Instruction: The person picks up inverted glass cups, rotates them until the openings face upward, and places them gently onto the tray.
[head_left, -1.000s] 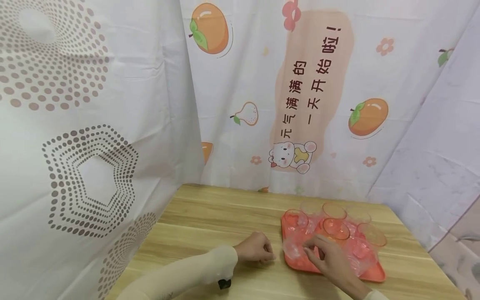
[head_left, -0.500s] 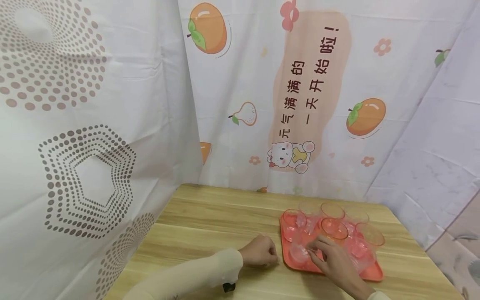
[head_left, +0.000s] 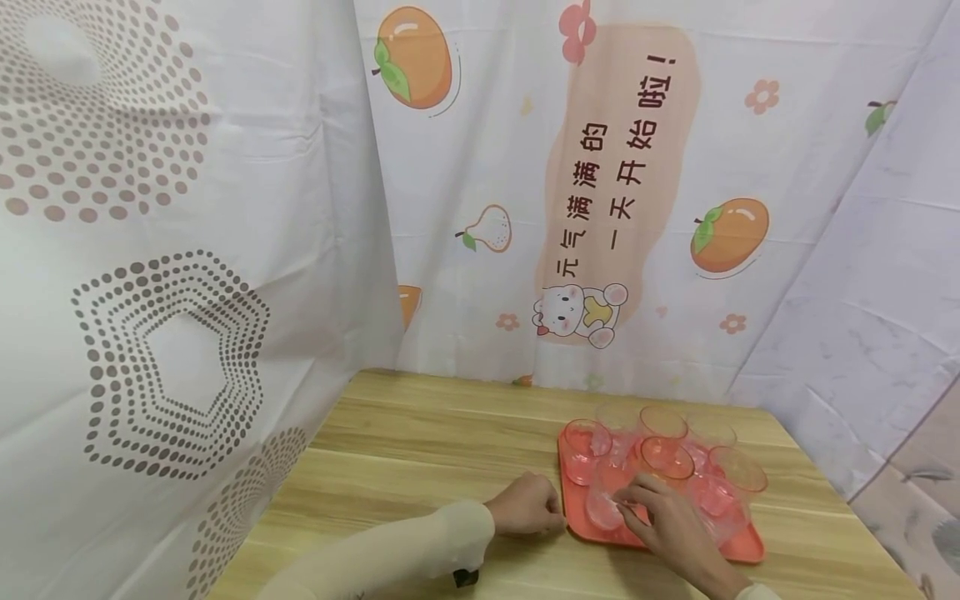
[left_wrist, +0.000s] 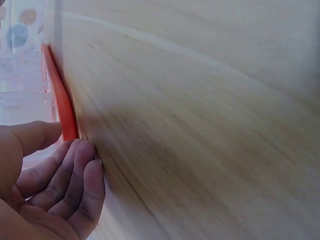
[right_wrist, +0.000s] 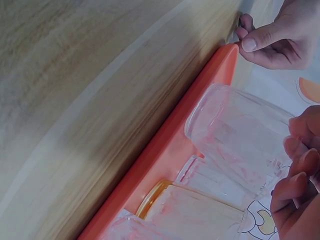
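Observation:
My right hand [head_left: 671, 525] pinches the rim of a clear plastic cup [head_left: 602, 510] at the front left part of a red tray [head_left: 570, 512]. In the right wrist view the cup [right_wrist: 240, 132] stands close over the tray floor, and its rim is at my fingertips [right_wrist: 296, 145]. My left hand [head_left: 527, 505] is at the tray's left edge with fingers curled. The left wrist view has its thumb and fingers on either side of the tray edge [left_wrist: 60, 102]. Several other clear cups, including one with an orange rim [right_wrist: 150, 200], share the tray.
Beneath the tray is a wood-grain table [head_left: 420, 450]. Patterned curtains [head_left: 480, 208] hang behind it and along the left side. Cups crowd the back and right of the tray, near my right hand.
My left hand has moved right, up to the tray's edge. The cup at my right fingers has shifted slightly right and toward me and now looks more upright.

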